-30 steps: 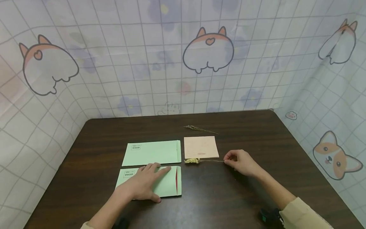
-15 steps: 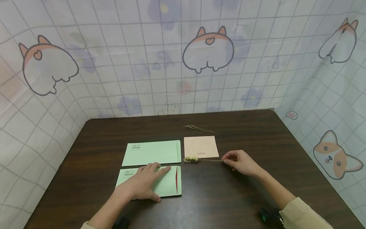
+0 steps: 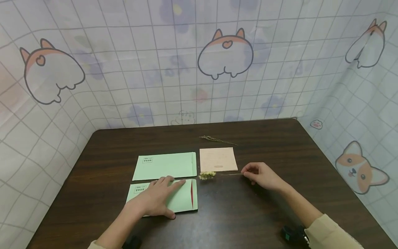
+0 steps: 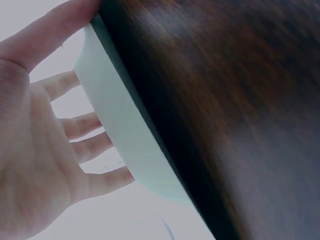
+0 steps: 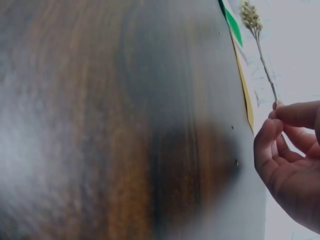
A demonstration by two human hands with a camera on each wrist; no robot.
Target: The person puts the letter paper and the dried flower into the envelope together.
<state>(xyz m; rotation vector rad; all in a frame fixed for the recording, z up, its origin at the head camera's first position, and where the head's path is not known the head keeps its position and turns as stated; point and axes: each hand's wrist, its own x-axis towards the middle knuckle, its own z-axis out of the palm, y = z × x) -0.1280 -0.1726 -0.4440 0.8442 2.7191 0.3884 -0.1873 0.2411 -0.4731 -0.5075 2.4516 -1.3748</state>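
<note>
My left hand (image 3: 155, 199) rests spread on the nearer green envelope (image 3: 183, 199), its thumb at the near edge. A red strip shows along that envelope's right-hand slit. In the left wrist view, the fingers (image 4: 95, 147) reach out fairly straight against the pale envelope (image 4: 115, 110). To the right, my right hand (image 3: 262, 175) pinches the end of a thin stem between thumb and fingertips. It belongs to a dried flower with a pale yellow head (image 3: 207, 175), which points left toward the envelope. The right wrist view shows the flower head (image 5: 251, 19) above the tabletop.
A second green envelope (image 3: 164, 166) lies behind the first. Beside it is a square beige card (image 3: 218, 159), just beyond the flower. Farther back lies another dried sprig (image 3: 217, 140). A dark device (image 3: 293, 235) sits near the right sleeve. Patterned cloth surrounds the dark table (image 3: 264, 138).
The right hand and the dried flower have shifted very slightly to the left, and the flower head rose and dropped a little. The left hand has stayed on the envelope.
</note>
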